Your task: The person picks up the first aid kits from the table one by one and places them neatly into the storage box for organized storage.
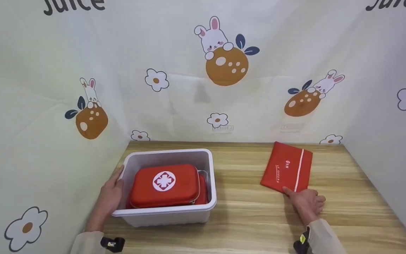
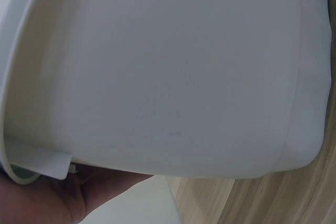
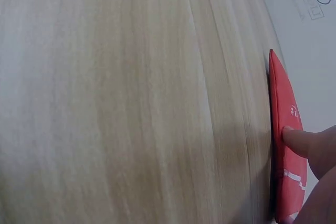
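Observation:
A white plastic bin (image 1: 167,216) stands on the wooden tabletop at left. My left hand (image 1: 110,194) holds its left side at the rim; in the left wrist view, the bin wall (image 2: 173,77) hides part of that hand (image 2: 58,195). Inside the bin lies a red zip case (image 1: 141,185) with a white cross emblem, over another red item (image 1: 203,188) mostly hidden beneath it. At right, my right hand (image 1: 307,203) pinches the near edge of a flat red pouch (image 1: 277,162) with a white stripe, thumb on top. Its other fingers are partly hidden.
The wooden tabletop (image 1: 238,204) runs between the bin and the pouch. Pale printed sheets with rabbits, oranges and flowers form a back wall (image 1: 178,113) and side walls. The bin stands close to the left wall (image 1: 48,169).

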A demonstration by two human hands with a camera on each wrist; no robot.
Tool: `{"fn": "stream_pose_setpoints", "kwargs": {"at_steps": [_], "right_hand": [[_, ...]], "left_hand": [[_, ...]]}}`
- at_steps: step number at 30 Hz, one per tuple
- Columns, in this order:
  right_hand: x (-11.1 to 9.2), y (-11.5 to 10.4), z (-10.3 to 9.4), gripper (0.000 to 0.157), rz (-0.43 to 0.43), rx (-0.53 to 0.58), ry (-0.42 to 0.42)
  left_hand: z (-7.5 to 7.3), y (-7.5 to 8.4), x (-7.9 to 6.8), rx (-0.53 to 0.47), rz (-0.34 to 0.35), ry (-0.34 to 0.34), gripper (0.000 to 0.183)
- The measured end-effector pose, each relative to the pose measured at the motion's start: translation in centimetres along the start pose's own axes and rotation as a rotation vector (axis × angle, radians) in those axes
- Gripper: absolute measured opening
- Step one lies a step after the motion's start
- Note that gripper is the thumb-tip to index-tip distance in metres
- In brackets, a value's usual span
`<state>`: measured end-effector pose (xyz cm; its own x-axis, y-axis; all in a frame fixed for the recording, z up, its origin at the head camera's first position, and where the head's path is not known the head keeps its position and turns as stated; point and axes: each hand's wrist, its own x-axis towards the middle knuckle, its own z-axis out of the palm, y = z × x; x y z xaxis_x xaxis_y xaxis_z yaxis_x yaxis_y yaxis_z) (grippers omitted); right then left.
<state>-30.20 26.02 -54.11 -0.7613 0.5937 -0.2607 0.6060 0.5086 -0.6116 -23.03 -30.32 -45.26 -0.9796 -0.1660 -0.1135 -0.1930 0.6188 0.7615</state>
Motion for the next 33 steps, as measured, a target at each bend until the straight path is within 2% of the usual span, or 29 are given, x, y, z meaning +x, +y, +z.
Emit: {"fn": "stream_pose_setpoints", "kwargs": {"at_steps": [7,12,18,26,30,33], "right_hand": [[-0.3,0.1,-0.2,0.086,-0.033,0.047,-0.008],[-0.8,0.2,-0.4,0.075,-0.055,0.112,-0.058],[-1.1,0.1,-0.6,0.075,-0.039,0.177,-0.052],[-1.3,0.1,-1.3,0.072,-0.074,0.485,0.049],[-1.4,-0.2,-1.6,0.071,-0.046,0.653,0.091],[-1.5,-0.6,-1.8,0.063,-0.015,0.777,0.117]], "left_hand": [[0.0,-0.1,-0.1,-0.005,0.009,0.0,0.056],[-0.1,0.0,-0.3,-0.001,0.027,0.006,0.056],[0.0,-0.1,-0.2,-0.006,0.019,0.003,0.056],[0.0,-0.3,-0.1,-0.025,0.007,-0.019,0.057],[0.0,-0.2,-0.1,-0.016,0.007,-0.014,0.057],[0.0,-0.1,-0.1,-0.013,0.006,-0.013,0.057]]}}
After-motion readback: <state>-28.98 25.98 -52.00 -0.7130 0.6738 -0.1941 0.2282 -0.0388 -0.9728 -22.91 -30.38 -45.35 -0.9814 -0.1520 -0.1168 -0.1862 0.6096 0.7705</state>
